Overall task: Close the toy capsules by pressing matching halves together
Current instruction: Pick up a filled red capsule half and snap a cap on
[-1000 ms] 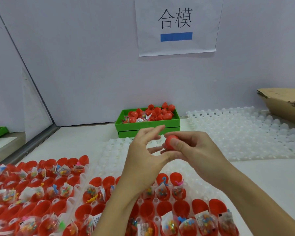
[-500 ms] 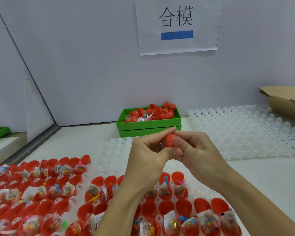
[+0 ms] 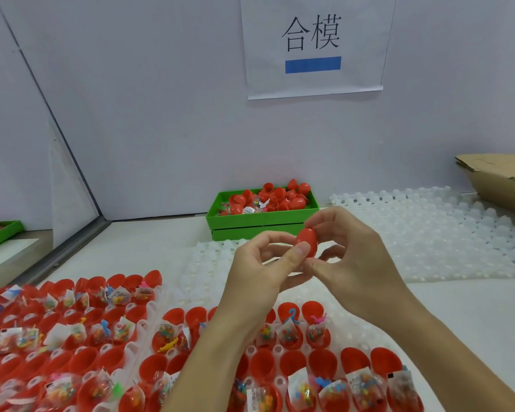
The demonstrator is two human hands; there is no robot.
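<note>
Both hands: left (image 3: 259, 275), right (image 3: 351, 257); pinching red capsule (image 3: 306, 243)

Wall sign (image 3: 312, 44), cardboard box (image 3: 500, 181)

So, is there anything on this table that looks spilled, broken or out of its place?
Nothing stands out. Both hands, left and right, hold one red capsule above the white trays. The open red halves sit in their tray pockets, and the loose halves stay inside the green bin.
</note>
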